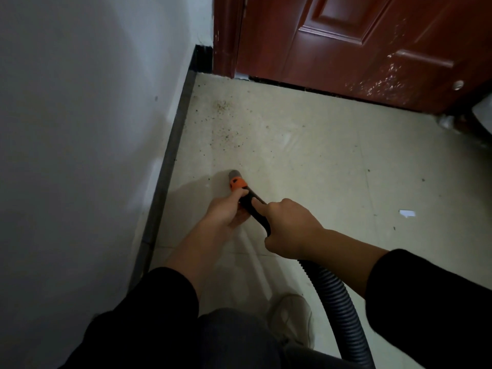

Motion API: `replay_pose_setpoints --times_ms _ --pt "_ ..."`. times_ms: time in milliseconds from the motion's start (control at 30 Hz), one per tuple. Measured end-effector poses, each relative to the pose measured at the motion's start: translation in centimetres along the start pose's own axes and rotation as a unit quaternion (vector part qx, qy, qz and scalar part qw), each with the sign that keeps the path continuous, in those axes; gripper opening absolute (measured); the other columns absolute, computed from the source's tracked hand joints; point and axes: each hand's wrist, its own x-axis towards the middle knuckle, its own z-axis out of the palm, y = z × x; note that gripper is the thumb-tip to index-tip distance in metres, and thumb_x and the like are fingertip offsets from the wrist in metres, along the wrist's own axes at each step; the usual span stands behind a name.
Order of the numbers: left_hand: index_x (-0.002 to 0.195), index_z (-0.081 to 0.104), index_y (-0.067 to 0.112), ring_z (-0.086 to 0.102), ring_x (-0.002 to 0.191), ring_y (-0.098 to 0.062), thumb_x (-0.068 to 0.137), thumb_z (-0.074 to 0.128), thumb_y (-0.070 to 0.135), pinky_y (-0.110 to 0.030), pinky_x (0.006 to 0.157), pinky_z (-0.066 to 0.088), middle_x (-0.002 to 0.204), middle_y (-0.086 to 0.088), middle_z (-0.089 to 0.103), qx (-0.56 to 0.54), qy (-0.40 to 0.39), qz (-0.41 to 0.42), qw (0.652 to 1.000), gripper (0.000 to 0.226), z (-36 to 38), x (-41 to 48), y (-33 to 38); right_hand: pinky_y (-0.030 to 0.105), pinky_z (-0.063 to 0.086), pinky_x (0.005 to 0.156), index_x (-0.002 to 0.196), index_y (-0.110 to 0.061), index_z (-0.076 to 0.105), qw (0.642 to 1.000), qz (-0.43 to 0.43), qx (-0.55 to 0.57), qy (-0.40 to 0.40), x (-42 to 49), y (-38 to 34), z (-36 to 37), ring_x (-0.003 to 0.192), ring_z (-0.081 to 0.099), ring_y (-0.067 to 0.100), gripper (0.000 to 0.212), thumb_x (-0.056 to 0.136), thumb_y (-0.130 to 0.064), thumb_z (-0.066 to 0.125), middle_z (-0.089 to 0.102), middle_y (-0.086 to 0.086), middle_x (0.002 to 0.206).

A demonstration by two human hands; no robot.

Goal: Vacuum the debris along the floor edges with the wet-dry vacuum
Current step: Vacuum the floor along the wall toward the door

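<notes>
The vacuum nozzle (235, 176), grey at the tip with an orange collar, points at the pale tiled floor close to the dark baseboard (170, 155). My left hand (226, 209) grips the black tube just behind the orange collar. My right hand (290, 230) grips the tube further back, where the ribbed grey hose (338, 310) begins and runs down to the bottom edge. Dark debris specks (223, 123) lie scattered on the floor ahead of the nozzle, between it and the corner by the door.
A white wall (80, 129) fills the left. A red-brown door (359, 49) closes the far side. A white scrap (407, 213) lies on the floor at right. My pale shoe (290, 315) and dark trouser knee sit below the hands.
</notes>
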Motion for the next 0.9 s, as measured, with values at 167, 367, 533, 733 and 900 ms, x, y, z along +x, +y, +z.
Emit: replay_pose_setpoints --times_ms 167,367,533,733,900 --pt "0.114 0.064 -0.003 0.069 0.091 -0.023 0.091 0.066 0.022 -0.030 0.076 0.058 0.106 -0.018 0.070 -0.009 0.015 0.015 1.000 0.034 0.2 0.6 0.2 0.025 0.023 0.045 0.131 -0.015 0.041 1.000 -0.005 0.008 0.010 0.6 0.1 -0.1 0.057 0.030 0.011 0.057 0.076 -0.014 0.057 0.038 0.000 0.064" --pt "0.098 0.066 -0.001 0.070 0.089 -0.028 0.088 0.069 0.021 -0.037 0.082 0.058 0.103 -0.021 0.070 -0.030 0.060 0.012 0.998 0.025 -1.9 0.1 -0.1 0.025 0.026 0.045 0.136 -0.016 0.039 0.999 -0.038 0.027 0.007 1.1 -1.3 0.2 0.057 0.031 0.011 0.062 0.077 -0.014 0.058 0.038 0.000 0.065" --pt "0.115 0.064 -0.005 0.071 0.084 -0.027 0.085 0.072 0.027 -0.036 0.073 0.059 0.097 -0.017 0.070 -0.067 0.076 0.029 0.994 0.044 -4.4 -0.5 0.0 0.026 0.031 0.046 0.137 -0.017 0.037 0.997 -0.064 0.043 -0.002 1.9 -3.3 0.3 0.059 0.036 0.013 0.063 0.077 -0.014 0.058 0.042 0.001 0.068" --pt "0.118 0.064 -0.001 0.069 0.093 -0.028 0.085 0.071 0.032 -0.037 0.079 0.057 0.107 -0.016 0.069 -0.059 0.095 0.032 0.993 0.047 -6.2 -1.4 0.2 0.027 0.034 0.050 0.137 -0.016 0.037 0.995 -0.090 0.040 -0.011 2.3 -4.9 0.3 0.057 0.033 0.011 0.063 0.078 -0.014 0.059 0.038 -0.001 0.066" --pt "0.109 0.056 0.001 0.058 0.076 -0.019 0.099 0.055 0.023 -0.030 0.075 0.054 0.086 -0.009 0.059 -0.069 0.086 0.036 0.993 0.024 -6.6 -1.9 0.6 0.025 0.030 0.047 0.135 -0.015 0.042 0.994 -0.100 0.041 -0.019 2.7 -6.1 0.3 0.057 0.035 0.011 0.059 0.079 -0.016 0.060 0.039 0.000 0.068"
